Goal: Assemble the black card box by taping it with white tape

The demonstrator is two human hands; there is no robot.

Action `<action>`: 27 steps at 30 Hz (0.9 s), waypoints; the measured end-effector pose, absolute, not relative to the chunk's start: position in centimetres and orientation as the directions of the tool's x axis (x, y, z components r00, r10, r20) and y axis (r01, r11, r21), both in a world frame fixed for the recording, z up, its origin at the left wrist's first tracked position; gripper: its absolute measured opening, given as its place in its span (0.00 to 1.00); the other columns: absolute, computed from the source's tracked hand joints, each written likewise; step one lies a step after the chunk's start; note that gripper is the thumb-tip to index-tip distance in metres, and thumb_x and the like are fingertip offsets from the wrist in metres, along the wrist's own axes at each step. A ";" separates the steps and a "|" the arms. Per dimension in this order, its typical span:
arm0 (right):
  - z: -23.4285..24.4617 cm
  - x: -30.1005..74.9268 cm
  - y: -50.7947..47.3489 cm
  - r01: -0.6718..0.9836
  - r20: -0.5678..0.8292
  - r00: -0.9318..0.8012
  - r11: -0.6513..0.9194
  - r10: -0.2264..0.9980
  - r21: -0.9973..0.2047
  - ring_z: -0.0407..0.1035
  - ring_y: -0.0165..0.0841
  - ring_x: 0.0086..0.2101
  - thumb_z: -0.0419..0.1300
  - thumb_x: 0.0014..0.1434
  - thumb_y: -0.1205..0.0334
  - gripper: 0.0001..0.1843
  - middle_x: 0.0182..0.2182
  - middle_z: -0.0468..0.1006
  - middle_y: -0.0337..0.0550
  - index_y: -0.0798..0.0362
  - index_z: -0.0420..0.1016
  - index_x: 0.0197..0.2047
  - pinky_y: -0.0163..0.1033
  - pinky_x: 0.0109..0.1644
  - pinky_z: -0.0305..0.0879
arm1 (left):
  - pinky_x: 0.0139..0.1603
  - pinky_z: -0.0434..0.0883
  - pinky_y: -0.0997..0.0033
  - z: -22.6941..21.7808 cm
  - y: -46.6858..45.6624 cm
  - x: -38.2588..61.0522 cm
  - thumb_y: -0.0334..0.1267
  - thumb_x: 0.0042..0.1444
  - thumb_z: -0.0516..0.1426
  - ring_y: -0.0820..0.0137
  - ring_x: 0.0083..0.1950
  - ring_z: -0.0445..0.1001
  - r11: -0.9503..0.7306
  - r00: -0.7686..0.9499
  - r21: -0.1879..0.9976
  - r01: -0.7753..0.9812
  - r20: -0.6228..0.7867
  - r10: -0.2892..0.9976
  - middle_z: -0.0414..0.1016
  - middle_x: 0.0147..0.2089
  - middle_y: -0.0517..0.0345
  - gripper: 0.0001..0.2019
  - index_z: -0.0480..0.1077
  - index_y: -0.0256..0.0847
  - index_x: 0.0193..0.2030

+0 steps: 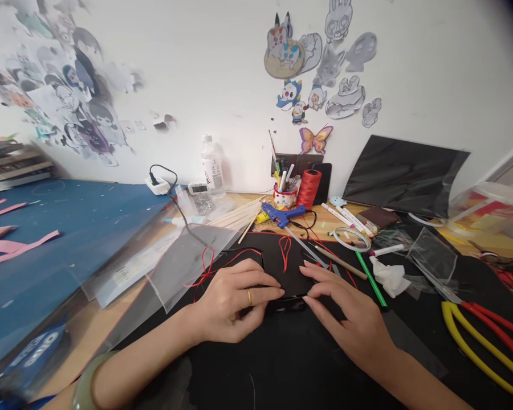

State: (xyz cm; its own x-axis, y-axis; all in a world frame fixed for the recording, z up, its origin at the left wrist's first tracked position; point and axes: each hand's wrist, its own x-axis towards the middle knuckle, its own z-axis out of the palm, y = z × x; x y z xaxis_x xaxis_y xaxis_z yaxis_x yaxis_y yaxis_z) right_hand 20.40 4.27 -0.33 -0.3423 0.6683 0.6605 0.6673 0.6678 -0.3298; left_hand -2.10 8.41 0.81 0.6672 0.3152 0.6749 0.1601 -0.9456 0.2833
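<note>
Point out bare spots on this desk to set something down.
Bare: the blue mat between the pink strips and the clear plastic sheets; the black sheet on the near side of the left hand and right hand. Crowded: the back edge and right side, from glue gun to tissue and yellow-handled cutters.

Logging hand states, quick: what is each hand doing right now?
Left hand: half curled, fingertips on the black sheet; whether it grips cannot be told.
Right hand: open, fingertips pressing the same sheet, holding nothing.
</note>
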 end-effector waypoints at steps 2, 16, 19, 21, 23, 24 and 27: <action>-0.3 20.4 4.3 0.666 0.659 -0.346 0.669 0.668 -0.329 0.68 0.34 0.50 0.56 0.55 0.70 0.04 0.44 0.77 0.47 0.52 0.67 0.32 0.39 0.53 0.66 | 0.47 0.68 0.61 1.1 8.4 -1.9 0.25 0.51 0.54 0.67 0.42 0.69 -0.917 0.637 0.355 0.180 0.669 0.383 0.74 0.42 0.51 0.20 0.66 0.41 0.51; -0.7 20.6 4.4 0.676 0.632 -0.336 0.646 0.698 -0.354 0.66 0.34 0.51 0.56 0.56 0.70 0.04 0.46 0.76 0.46 0.51 0.67 0.34 0.41 0.55 0.64 | 0.65 0.49 0.56 0.7 8.7 -0.6 0.46 0.41 0.65 0.59 0.66 0.48 -0.559 0.604 0.768 0.312 0.294 0.741 0.47 0.65 0.49 0.40 0.52 0.48 0.61; -0.7 20.5 4.4 0.681 0.642 -0.331 0.646 0.692 -0.345 0.67 0.35 0.50 0.56 0.56 0.70 0.04 0.45 0.76 0.46 0.51 0.67 0.33 0.42 0.54 0.65 | 0.65 0.51 0.55 0.6 8.6 -0.4 0.45 0.42 0.65 0.58 0.65 0.52 -0.561 0.593 0.771 0.300 0.310 0.743 0.50 0.63 0.49 0.37 0.56 0.47 0.59; -0.6 20.5 4.4 0.682 0.652 -0.328 0.649 0.683 -0.337 0.68 0.35 0.50 0.56 0.56 0.70 0.04 0.44 0.77 0.46 0.51 0.67 0.33 0.43 0.53 0.66 | 0.64 0.52 0.54 0.5 8.7 -0.4 0.44 0.43 0.65 0.57 0.64 0.53 -0.567 0.587 0.770 0.294 0.322 0.743 0.51 0.62 0.49 0.34 0.59 0.47 0.58; -0.6 20.4 4.3 0.683 0.664 -0.327 0.653 0.673 -0.326 0.69 0.36 0.49 0.56 0.55 0.70 0.04 0.44 0.77 0.46 0.51 0.67 0.33 0.42 0.52 0.68 | 0.63 0.53 0.53 0.4 8.7 -0.4 0.43 0.44 0.64 0.57 0.63 0.54 -0.572 0.583 0.766 0.294 0.331 0.742 0.52 0.62 0.48 0.31 0.61 0.47 0.56; -0.5 20.4 4.3 0.684 0.669 -0.326 0.655 0.668 -0.321 0.69 0.36 0.49 0.56 0.55 0.70 0.04 0.43 0.78 0.46 0.51 0.67 0.33 0.42 0.52 0.68 | 0.63 0.53 0.52 0.4 8.7 -0.4 0.42 0.44 0.64 0.57 0.63 0.54 -0.575 0.581 0.763 0.295 0.334 0.742 0.52 0.61 0.48 0.30 0.61 0.47 0.56; -0.4 20.3 4.3 0.686 0.681 -0.317 0.655 0.660 -0.316 0.70 0.37 0.47 0.56 0.55 0.70 0.04 0.42 0.78 0.46 0.51 0.68 0.32 0.43 0.50 0.70 | 0.63 0.53 0.52 0.4 8.6 -0.5 0.41 0.45 0.64 0.57 0.63 0.55 -0.581 0.581 0.757 0.300 0.338 0.740 0.53 0.61 0.48 0.29 0.62 0.47 0.55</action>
State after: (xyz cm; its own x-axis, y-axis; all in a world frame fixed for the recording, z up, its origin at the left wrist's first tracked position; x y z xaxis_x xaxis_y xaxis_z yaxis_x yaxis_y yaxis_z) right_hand 20.33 4.33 -0.44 -0.3165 0.6600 0.6814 0.6861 0.6553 -0.3160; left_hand -0.45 8.63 0.37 0.5810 0.7405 0.3378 0.3002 -0.5808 0.7567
